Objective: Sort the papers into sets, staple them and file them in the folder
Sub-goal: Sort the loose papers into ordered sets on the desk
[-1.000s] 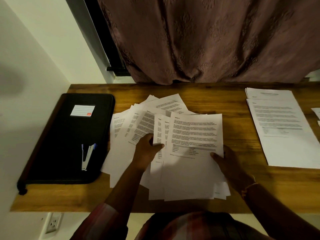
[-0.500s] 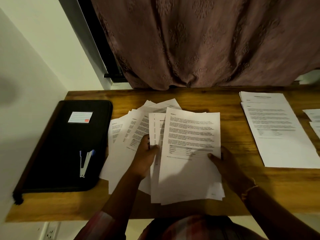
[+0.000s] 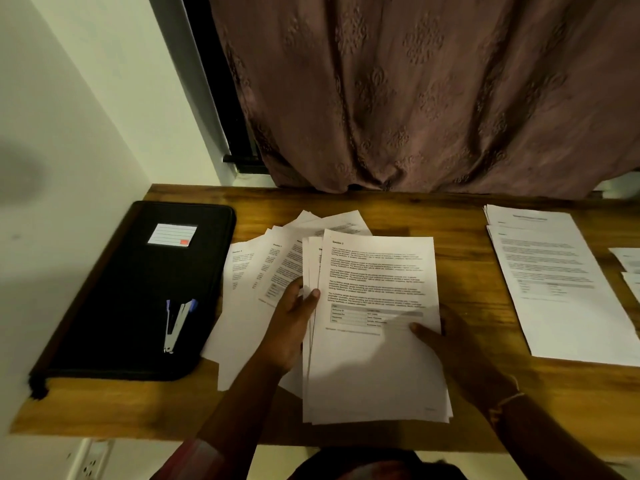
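Grips a gathered stack (image 3: 374, 375) of printed sheets by its left edge with the left hand (image 3: 291, 327), thumb on top and fingers curled beneath. Pinches the same stack at its right edge with the right hand (image 3: 453, 344), thumb pressed on the top sheet, the other fingers hidden under the paper. Wears a thin band (image 3: 509, 398) at the right wrist.

Held near the middle of the desk's (image 3: 104, 410) front edge, with the stack's near end almost reaching that edge. Spread under it and off to its left: fanned sheets (image 3: 249, 289), overlapping, their far corners pointing toward the back edge.

Lying closed at the left end of the desk, just beside the fan: a black folder (image 3: 131, 289) with a white label (image 3: 172, 234) near its far end. Resting on the folder's cover, toward its near right part: a stapler (image 3: 176, 323).

Toward the right end, apart from the hands: a sorted pile (image 3: 554, 289) of printed pages. Cut off at the right edge beyond it: more sheets (image 3: 628, 268).

Hanging along the back edge: a brownish curtain (image 3: 415, 98). Set in the wall below the front left corner: an outlet (image 3: 91, 462).
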Demonstrator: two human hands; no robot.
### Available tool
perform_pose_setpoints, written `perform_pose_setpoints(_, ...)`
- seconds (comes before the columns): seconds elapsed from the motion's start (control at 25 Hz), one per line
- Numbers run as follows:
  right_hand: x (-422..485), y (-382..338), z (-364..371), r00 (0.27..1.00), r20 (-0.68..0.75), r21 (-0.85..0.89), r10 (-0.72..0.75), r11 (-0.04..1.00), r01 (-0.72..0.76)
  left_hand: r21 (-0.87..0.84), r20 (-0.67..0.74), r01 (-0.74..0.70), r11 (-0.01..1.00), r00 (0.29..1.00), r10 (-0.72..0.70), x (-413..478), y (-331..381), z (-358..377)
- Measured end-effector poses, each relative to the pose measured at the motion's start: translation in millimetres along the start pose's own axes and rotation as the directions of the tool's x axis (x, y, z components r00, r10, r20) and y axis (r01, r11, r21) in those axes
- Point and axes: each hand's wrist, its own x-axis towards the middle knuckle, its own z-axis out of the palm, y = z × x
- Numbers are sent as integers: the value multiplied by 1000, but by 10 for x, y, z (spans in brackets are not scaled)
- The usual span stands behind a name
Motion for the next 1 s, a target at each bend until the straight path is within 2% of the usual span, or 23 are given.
perform_pose_setpoints(0.2, -75, -9, -46, 991, 112, 94, 67, 993, -77, 78, 34, 23, 997, 999, -26, -51, -97, 80)
perform_pose_setpoints(0.32, -64, 82, -44, 988, 136, 10, 78, 997, -81, -5, 32, 93, 996, 995, -92, -37, -182, 125)
perform_pose_setpoints(0.48, -26, 215, -78, 999, 34, -75, 32, 997, -29, 275, -9, 22, 961, 1000, -21, 5, -174, 63)
perform_pose_setpoints(0.52, -23, 217, -105, 1000, 10, -55, 25, 998, -25, 422, -84, -24, 906, 994, 65, 71, -174, -16)
perform_pose_setpoints(0.56, -20, 222, -133, 1000, -10, -41, 28, 999, -28, 610, -159, -41, 792, 972, 173, 155, -170, -120)
perform_pose_setpoints(0.6, -22, 221, -161, 999, -23, -40, 37, 998, -38, 784, -204, 9, 621, 948, 243, 221, -152, -228)
perform_pose_setpoints(0.68, -18, 246, -195, 998, -28, -39, 53, 998, -54, 934, -273, 192, 301, 928, 253, 300, -103, -392)
perform_pose_setpoints(0.72, -21, 251, -196, 998, -26, -26, 53, 998, -54, 950, -282, 238, 202, 932, 226, 322, -80, -443)
perform_pose_setpoints(0.8, -12, 268, -181, 997, -38, -8, 62, 998, -62, 962, -266, 245, 121, 941, 207, 349, -61, -494)
perform_pose_setpoints(1.0, -48, 218, -127, 996, -75, 25, 53, 998, -52, 959, -272, 249, 133, 941, 203, 460, -21, -566)
